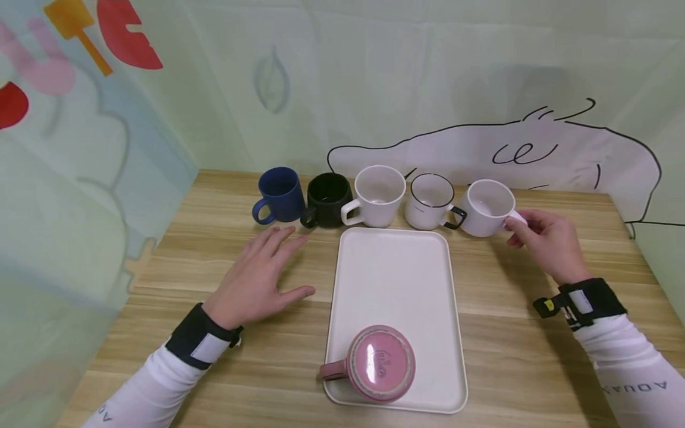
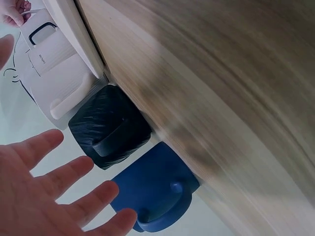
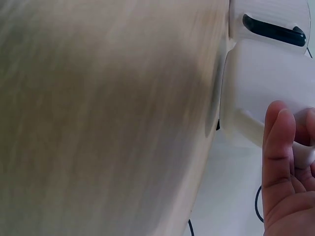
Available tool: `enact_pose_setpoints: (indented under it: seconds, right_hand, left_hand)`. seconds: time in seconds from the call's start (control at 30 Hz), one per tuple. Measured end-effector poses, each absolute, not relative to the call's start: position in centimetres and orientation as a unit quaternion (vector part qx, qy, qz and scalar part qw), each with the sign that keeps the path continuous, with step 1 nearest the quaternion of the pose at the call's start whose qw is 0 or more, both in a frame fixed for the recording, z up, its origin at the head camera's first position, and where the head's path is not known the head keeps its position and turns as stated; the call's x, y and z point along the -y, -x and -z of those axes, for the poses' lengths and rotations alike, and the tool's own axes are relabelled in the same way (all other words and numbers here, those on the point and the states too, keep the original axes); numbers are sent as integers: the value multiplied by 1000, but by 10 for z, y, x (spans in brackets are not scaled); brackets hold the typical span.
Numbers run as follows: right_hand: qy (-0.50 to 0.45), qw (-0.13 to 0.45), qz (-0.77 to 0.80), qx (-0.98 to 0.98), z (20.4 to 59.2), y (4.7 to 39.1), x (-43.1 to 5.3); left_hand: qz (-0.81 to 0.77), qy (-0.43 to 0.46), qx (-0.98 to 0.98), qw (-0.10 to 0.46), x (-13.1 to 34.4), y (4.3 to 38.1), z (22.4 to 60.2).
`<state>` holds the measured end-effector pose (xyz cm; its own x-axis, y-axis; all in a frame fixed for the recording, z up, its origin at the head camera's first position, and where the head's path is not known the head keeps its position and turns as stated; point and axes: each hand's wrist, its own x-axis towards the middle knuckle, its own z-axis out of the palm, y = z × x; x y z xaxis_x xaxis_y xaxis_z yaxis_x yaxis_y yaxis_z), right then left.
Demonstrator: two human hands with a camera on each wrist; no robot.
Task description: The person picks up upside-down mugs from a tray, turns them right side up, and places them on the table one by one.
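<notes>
My right hand [image 1: 548, 242] pinches the handle of the plain white mug [image 1: 486, 209] at the right end of a row of mugs. In the right wrist view the thumb and fingers [image 3: 279, 147] lie on that handle. My left hand [image 1: 257, 276] is spread, palm down, over the table, its fingertips just in front of the blue mug [image 1: 282, 193] and the black mug [image 1: 327, 201]; it holds nothing. A pink mug [image 1: 381, 364] stands upside down on the near end of a white tray [image 1: 396, 285], its handle pointing left across the rim.
Between the black mug and the gripped one stand a larger white mug [image 1: 379, 196] and a white mug with a black rim and handle [image 1: 428, 202]. A printed cloth [image 1: 374, 83] hangs behind the wooden table [image 1: 267, 362].
</notes>
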<state>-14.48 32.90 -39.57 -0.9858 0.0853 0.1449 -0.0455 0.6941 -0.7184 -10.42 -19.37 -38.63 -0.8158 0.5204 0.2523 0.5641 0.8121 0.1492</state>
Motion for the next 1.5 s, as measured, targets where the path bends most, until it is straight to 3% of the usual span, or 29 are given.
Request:
enact_pose_setpoints:
  seconds: [1.5]
  right_hand:
    - [-1,57,-369,928,398,145,-330]
  left_hand:
    - [86,271,956,66,199,90,400]
